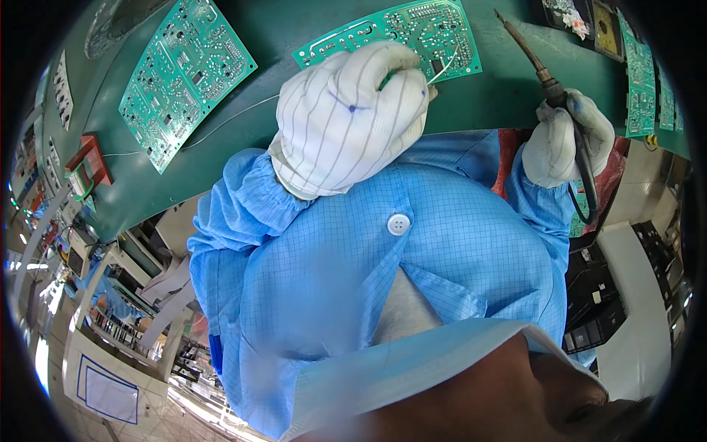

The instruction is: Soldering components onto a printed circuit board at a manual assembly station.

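Observation:
My left hand (352,110), in a white striped glove, is closed over the near edge of a green circuit board (456,37). Solder wire (446,68) pokes out past its fingertips, across the board's right part. From the other side of the glove the same wire trails left to a spool (78,183) on a red holder (96,162). My right hand (565,140), also gloved, grips a soldering iron (552,90). Its dark tip points up and left, apart from the board. The iron's black cord hangs below that hand. My left glove hides part of the board's near edge.
A second green circuit board (188,77) lies tilted on the green table (243,144) to the left. More boards (639,81) stand at the far right. A yellowish tray (608,31) and a dark box with crumpled white material (573,18) sit at the back right.

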